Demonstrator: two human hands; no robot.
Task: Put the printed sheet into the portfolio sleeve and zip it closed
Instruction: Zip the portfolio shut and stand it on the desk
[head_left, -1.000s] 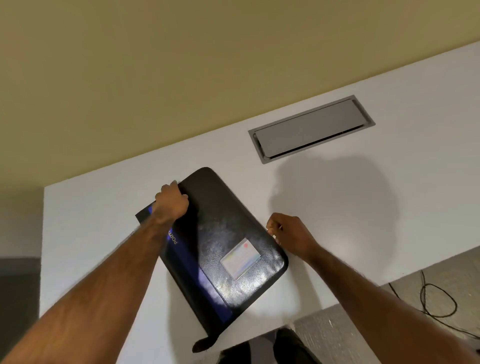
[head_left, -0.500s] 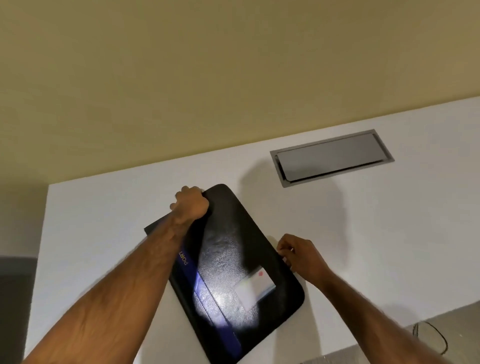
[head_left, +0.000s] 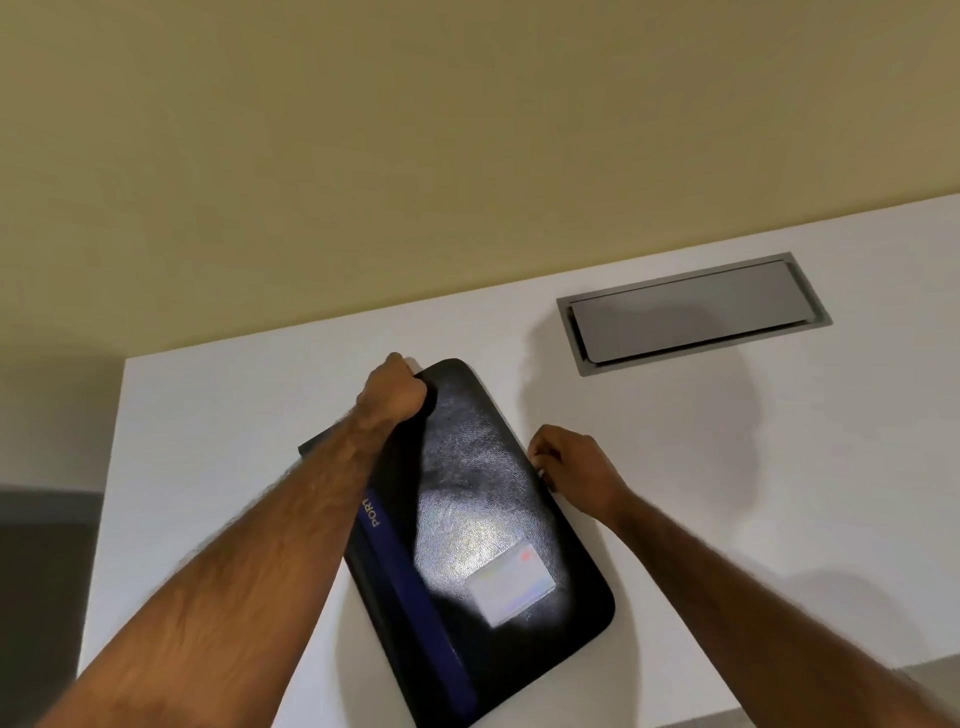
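Observation:
A black portfolio sleeve (head_left: 483, 499) lies flat and slanted on the white table (head_left: 218, 415), with a blue band along its left side and a pale card window near its lower right. My left hand (head_left: 396, 391) is fisted on the sleeve's far left corner. My right hand (head_left: 571, 465) is closed at the sleeve's right edge, fingers pinched on something small there, apparently the zipper pull. The printed sheet is not visible.
A grey hinged cable hatch (head_left: 691, 312) is set into the table at the far right. A beige wall (head_left: 415, 156) rises just behind the table's back edge. The table's left edge drops off to dark floor (head_left: 47, 571).
My right hand has slid along the sleeve's right edge away from me, toward the far corner. My left hand has shifted to that far corner. The camera has tilted.

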